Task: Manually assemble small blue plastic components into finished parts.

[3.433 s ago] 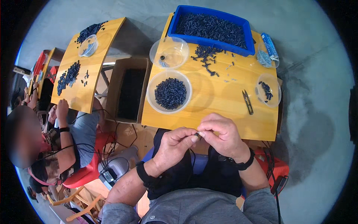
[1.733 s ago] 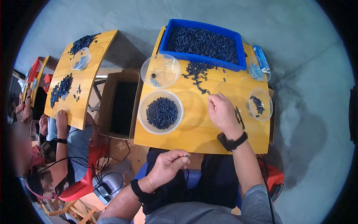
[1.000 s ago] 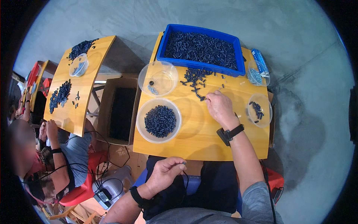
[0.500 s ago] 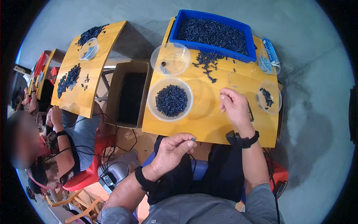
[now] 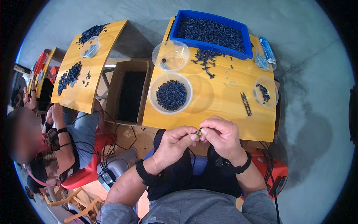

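My left hand [image 5: 172,143] pinches a small dark cylindrical piece [image 5: 196,133] between thumb and fingertips, just off the near edge of the table. Close against it is my right hand [image 5: 223,137], its thumb and forefinger pressed together at the piece. Whatever the right fingertips hold is too small to make out. Beyond the hands stands a round translucent tub [image 5: 152,102] filled with short dark cylindrical pieces [image 5: 171,95]. Black thread snips [image 5: 246,104] lie on the table to the right.
A blue tray [image 5: 212,48] of dark pieces stands at the back, with a loose pile [image 5: 206,56] before it. Clear bowls hold small parts: one back left [image 5: 170,68], two at right [image 5: 257,59] [image 5: 274,99]. Another person [image 5: 65,149] sits left, beyond a cardboard box [image 5: 112,93].
My right hand has come down from over the table to meet the left hand at the small piece. The thread snips it partly covered are now in full sight.
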Action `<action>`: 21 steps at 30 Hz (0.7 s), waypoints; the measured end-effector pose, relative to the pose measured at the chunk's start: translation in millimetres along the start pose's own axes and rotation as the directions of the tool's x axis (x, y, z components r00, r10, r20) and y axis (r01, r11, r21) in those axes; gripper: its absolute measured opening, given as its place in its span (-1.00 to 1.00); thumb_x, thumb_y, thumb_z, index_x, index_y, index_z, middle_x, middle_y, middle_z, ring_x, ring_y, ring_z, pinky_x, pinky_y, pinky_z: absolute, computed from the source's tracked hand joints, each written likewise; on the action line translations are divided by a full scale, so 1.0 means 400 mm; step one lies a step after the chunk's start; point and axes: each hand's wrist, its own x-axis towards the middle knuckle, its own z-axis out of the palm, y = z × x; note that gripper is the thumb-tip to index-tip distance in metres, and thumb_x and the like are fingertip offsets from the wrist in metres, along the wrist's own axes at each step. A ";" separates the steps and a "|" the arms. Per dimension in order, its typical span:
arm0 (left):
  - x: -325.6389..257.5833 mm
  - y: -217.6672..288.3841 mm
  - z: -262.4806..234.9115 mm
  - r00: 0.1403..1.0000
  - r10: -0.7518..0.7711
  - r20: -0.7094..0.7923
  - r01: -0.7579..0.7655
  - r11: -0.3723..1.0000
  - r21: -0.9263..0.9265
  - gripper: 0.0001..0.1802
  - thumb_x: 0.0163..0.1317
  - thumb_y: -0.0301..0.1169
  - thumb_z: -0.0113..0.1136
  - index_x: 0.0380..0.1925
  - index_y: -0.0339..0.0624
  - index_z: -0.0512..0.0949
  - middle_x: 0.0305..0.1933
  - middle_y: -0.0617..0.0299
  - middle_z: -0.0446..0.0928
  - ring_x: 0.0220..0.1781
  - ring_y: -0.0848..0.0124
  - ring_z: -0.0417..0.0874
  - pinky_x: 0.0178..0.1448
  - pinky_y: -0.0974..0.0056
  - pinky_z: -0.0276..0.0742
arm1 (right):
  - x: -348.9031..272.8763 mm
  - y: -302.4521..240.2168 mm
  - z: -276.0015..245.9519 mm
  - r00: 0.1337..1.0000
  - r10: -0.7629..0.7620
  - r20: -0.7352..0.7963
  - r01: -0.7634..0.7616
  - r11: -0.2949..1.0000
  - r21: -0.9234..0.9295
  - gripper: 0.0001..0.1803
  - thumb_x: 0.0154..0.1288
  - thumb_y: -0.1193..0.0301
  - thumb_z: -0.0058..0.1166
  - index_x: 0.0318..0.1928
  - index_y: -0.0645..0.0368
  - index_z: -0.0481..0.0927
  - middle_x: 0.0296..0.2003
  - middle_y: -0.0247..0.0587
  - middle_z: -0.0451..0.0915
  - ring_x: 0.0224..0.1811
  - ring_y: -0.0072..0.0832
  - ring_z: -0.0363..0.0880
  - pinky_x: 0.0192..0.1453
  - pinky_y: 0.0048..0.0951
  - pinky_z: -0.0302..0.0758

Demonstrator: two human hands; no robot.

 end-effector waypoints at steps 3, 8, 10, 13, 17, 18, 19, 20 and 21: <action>0.000 0.002 -0.003 1.000 0.011 0.010 -0.011 1.000 0.029 -0.84 0.32 -0.49 0.08 -0.16 -0.31 0.56 -0.33 0.30 0.59 -0.32 0.59 0.56 -0.18 0.47 0.52 | 0.002 0.002 0.006 1.000 -0.023 -0.012 0.022 0.998 -0.062 -0.90 0.21 0.62 0.09 -0.24 0.36 0.57 -0.34 -0.18 0.56 -0.42 -0.57 0.57 -0.37 -0.61 0.49; 0.006 0.001 -0.008 1.000 0.013 0.007 -0.013 1.000 0.028 -0.84 0.31 -0.50 0.09 -0.17 -0.30 0.57 -0.33 0.30 0.59 -0.32 0.59 0.56 -0.19 0.47 0.52 | 0.011 0.009 0.012 0.993 -0.115 -0.002 0.114 0.985 -0.133 -0.89 0.16 0.63 0.13 -0.27 0.33 0.59 -0.37 -0.13 0.57 -0.37 -0.44 0.57 -0.32 -0.51 0.50; 0.007 0.005 -0.007 1.000 -0.006 0.003 0.006 1.000 0.012 -0.85 0.31 -0.50 0.08 -0.18 -0.30 0.58 -0.33 0.31 0.58 -0.32 0.60 0.54 -0.19 0.47 0.51 | 0.015 0.021 0.006 0.990 -0.143 0.022 0.144 0.979 -0.146 -0.89 0.18 0.65 0.10 -0.24 0.34 0.58 -0.36 -0.15 0.55 -0.39 -0.49 0.57 -0.33 -0.55 0.51; 0.009 0.005 -0.010 1.000 -0.028 0.000 0.028 1.000 -0.010 -0.85 0.31 -0.51 0.08 -0.19 -0.31 0.59 -0.31 0.31 0.59 -0.32 0.61 0.53 -0.18 0.47 0.49 | 0.019 0.026 0.009 0.986 -0.163 0.031 0.166 0.974 -0.154 -0.88 0.18 0.65 0.10 -0.24 0.34 0.58 -0.36 -0.15 0.55 -0.40 -0.48 0.57 -0.33 -0.54 0.51; 0.010 -0.003 -0.015 0.999 -0.041 0.002 0.041 0.999 -0.031 -0.85 0.31 -0.51 0.08 -0.19 -0.30 0.59 -0.30 0.32 0.60 -0.31 0.61 0.53 -0.17 0.48 0.50 | 0.025 0.036 0.005 0.978 -0.199 0.066 0.208 0.962 -0.177 -0.88 0.20 0.67 0.07 -0.23 0.35 0.58 -0.36 -0.16 0.54 -0.42 -0.55 0.57 -0.34 -0.59 0.52; 0.011 -0.003 -0.016 0.999 -0.044 0.001 0.044 0.999 -0.032 -0.85 0.31 -0.51 0.08 -0.19 -0.30 0.59 -0.30 0.32 0.60 -0.31 0.61 0.53 -0.17 0.48 0.50 | 0.026 0.036 0.005 0.978 -0.196 0.067 0.205 0.963 -0.175 -0.88 0.20 0.67 0.07 -0.23 0.35 0.58 -0.36 -0.16 0.54 -0.42 -0.55 0.57 -0.34 -0.59 0.52; 0.011 -0.003 -0.017 0.998 -0.055 0.004 0.055 0.998 -0.035 -0.85 0.31 -0.51 0.08 -0.19 -0.30 0.59 -0.31 0.32 0.60 -0.31 0.61 0.53 -0.18 0.48 0.50 | 0.028 0.034 0.005 0.978 -0.197 0.070 0.207 0.962 -0.180 -0.88 0.19 0.67 0.08 -0.24 0.35 0.58 -0.36 -0.16 0.54 -0.41 -0.54 0.57 -0.34 -0.58 0.52; 0.012 -0.004 -0.018 0.998 -0.067 0.007 0.067 0.997 -0.038 -0.85 0.31 -0.51 0.08 -0.19 -0.30 0.59 -0.31 0.32 0.60 -0.32 0.61 0.53 -0.19 0.48 0.50 | 0.029 0.033 0.004 0.977 -0.198 0.072 0.208 0.961 -0.184 -0.89 0.18 0.66 0.09 -0.25 0.34 0.59 -0.37 -0.15 0.55 -0.41 -0.52 0.57 -0.35 -0.58 0.51; 0.011 -0.005 -0.019 0.998 -0.069 0.005 0.069 0.997 -0.038 -0.85 0.31 -0.51 0.08 -0.19 -0.30 0.59 -0.31 0.32 0.60 -0.32 0.61 0.53 -0.19 0.48 0.50 | 0.032 0.033 0.004 0.978 -0.197 0.073 0.207 0.961 -0.182 -0.89 0.18 0.66 0.09 -0.25 0.34 0.59 -0.37 -0.15 0.55 -0.41 -0.52 0.57 -0.35 -0.58 0.51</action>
